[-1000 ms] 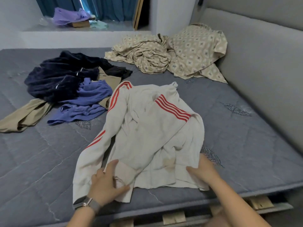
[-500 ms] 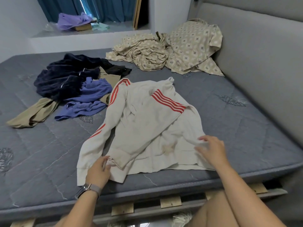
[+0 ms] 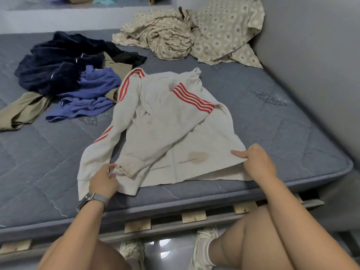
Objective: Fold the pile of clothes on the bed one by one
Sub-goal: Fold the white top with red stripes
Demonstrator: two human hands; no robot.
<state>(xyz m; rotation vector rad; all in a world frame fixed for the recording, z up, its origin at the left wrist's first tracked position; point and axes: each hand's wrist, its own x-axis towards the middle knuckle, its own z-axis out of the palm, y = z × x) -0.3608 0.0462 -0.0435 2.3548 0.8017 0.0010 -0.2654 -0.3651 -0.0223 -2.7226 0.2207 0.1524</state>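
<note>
Head view: a person stands at the near edge of the bed (image 3: pixel 253 117), both hands down on a cream jacket (image 3: pixel 171 129) with red stripes.
Jacket position: spread on the grey mattress, collar away from the person, hem toward them; one sleeve lies across the front, the other runs down its left side.
Left hand (image 3: pixel 103 181): fingers closed in a pinch on the cuff of the crossed sleeve near the hem.
Right hand (image 3: pixel 257 162): gripping the right hem corner, forefinger stretched along the cloth.
Pile still waiting: dark navy fleece (image 3: pixel 58 67), blue garment (image 3: pixel 91 94) and tan trousers (image 3: pixel 21 112), heaped together left of the jacket.
Other cloth: a patterned sheet (image 3: pixel 194 32) bunched at the far corner against the wall.
Step, as I judge it: squaring the jacket before folding it up.
Risk: the hem sits close to the mattress edge, so a pull toward the person could drag it over.
Risk: lifting the pinched cuff could carry the sleeve off the front and undo that fold.
Risk: the jacket's far shoulder touches the pile, so a sideways tug may snag it.
Containers: none visible.
</note>
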